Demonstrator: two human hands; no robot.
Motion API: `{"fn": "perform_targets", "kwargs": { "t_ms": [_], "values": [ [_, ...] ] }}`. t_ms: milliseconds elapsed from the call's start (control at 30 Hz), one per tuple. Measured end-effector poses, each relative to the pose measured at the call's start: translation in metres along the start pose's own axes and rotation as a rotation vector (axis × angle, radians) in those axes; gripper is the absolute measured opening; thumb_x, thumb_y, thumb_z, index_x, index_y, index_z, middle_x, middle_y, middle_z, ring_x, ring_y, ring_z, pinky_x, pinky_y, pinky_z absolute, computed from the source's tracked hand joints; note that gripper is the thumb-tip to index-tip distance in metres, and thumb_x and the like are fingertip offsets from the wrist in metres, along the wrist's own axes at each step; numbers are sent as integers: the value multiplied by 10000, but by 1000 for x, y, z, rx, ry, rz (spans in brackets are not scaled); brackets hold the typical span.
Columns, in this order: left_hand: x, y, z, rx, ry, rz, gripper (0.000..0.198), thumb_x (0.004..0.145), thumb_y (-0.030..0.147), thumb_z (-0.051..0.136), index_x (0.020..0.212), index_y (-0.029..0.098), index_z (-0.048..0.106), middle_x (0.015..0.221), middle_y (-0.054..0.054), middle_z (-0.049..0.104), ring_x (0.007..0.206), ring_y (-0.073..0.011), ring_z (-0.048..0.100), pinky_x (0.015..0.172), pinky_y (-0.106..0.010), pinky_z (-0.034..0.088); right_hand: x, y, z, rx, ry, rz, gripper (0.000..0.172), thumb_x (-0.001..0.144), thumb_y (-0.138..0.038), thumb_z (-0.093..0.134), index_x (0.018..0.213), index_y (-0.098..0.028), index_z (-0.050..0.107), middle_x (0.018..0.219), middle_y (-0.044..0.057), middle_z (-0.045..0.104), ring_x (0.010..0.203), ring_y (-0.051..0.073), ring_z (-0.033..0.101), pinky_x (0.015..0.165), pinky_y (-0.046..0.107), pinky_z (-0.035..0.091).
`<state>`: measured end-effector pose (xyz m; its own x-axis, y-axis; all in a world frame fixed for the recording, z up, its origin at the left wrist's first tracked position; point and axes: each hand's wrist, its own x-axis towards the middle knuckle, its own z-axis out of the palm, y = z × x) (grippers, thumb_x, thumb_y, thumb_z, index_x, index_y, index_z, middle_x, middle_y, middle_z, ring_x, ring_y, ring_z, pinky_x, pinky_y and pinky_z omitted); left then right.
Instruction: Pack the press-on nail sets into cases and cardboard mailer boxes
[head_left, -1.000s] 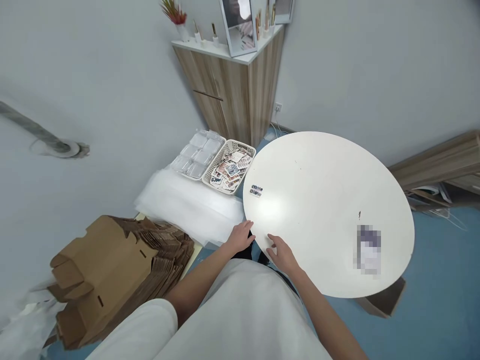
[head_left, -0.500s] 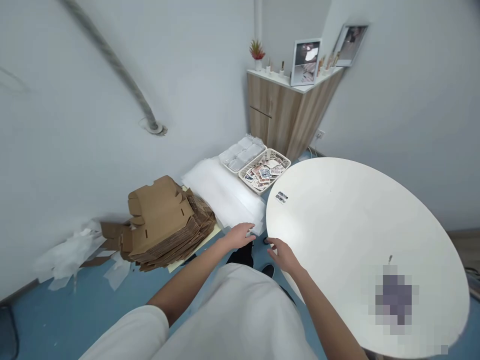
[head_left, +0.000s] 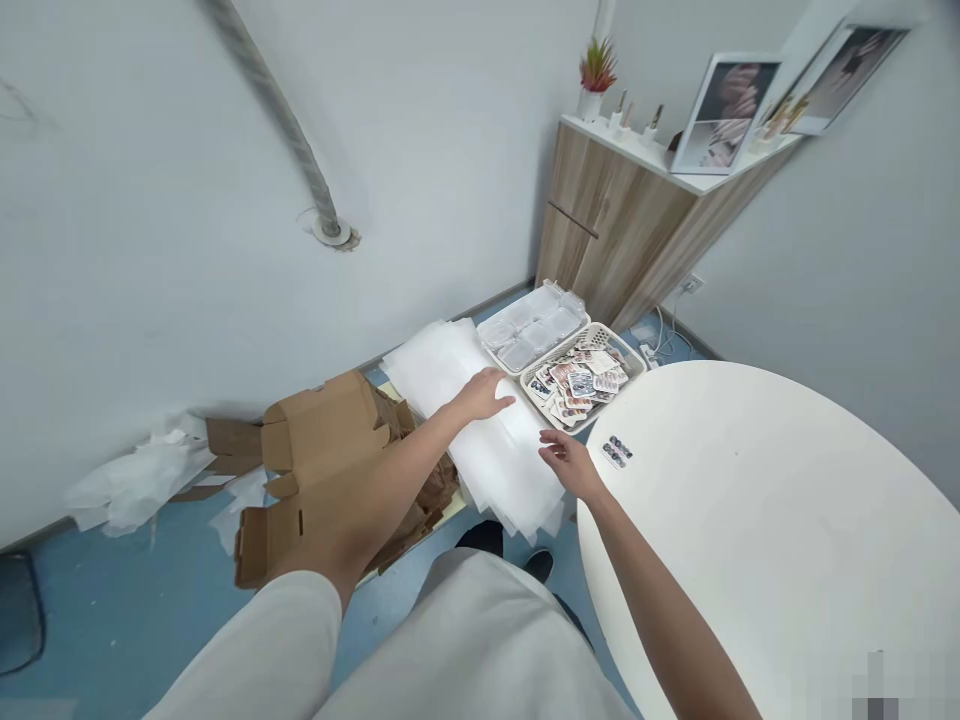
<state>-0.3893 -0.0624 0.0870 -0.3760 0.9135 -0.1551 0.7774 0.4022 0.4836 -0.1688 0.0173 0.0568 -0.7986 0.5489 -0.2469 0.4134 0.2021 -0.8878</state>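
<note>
My left hand (head_left: 484,394) is over a stack of white translucent sheets (head_left: 519,472), thumb apart from the fingers, holding nothing. Between the sheets and the table edge hovers my right hand (head_left: 570,464), its fingers loosely bent and apart, with nothing in it. Just beyond it stands a white basket (head_left: 600,337) full of small printed cards (head_left: 580,384), which appear to carry press-on nails. A second basket beside it holds several clear plastic boxes (head_left: 534,322). One similar card (head_left: 616,452) lies on the round white table (head_left: 750,520), right of my right hand.
Flattened brown cardboard boxes (head_left: 322,425) are stacked on the floor at left, near crumpled white wrapping (head_left: 146,480). A wood-grain cabinet (head_left: 626,215) with picture frames and a potted plant (head_left: 598,68) fills the corner. Cables (head_left: 670,335) run to a wall socket.
Both hands have reached forward, away from my body, the left one now above the white sheets. My view has shifted, so the baskets and table sit farther right and lower.
</note>
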Motion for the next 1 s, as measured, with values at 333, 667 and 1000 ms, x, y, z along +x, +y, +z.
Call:
{"fn": "perform_targets", "kwargs": {
  "t_ms": [333, 667, 1000],
  "values": [
    [93, -100, -13, -183, 120, -187, 576, 806, 390, 449, 1291, 120, 298, 1334, -129, 353, 1237, -220, 323, 1019, -347, 276, 144, -21, 30, 713, 252, 241, 348, 667, -392, 589, 968, -219, 567, 1072, 31, 581, 923, 149, 550, 784, 296, 428],
    [124, -109, 1, -268, 12, -185, 610, 786, 268, 459, 1325, 86, 238, 1394, -124, 271, 1289, -230, 232, 1053, -358, 224, 213, -46, 66, 701, 198, 261, 448, 715, -414, 527, 1133, -256, 491, 1338, 7, 362, 1169, 169, 380, 889, 328, 370],
    [119, -103, 3, -366, 106, -212, 586, 742, 203, 494, 1297, 148, 313, 1357, -86, 355, 1300, -227, 212, 1043, -373, 240, 207, -60, 79, 961, 280, 262, 362, 660, -392, 569, 1014, -314, 571, 1343, -60, 329, 1196, 169, 339, 947, 369, 308]
  ]
}}
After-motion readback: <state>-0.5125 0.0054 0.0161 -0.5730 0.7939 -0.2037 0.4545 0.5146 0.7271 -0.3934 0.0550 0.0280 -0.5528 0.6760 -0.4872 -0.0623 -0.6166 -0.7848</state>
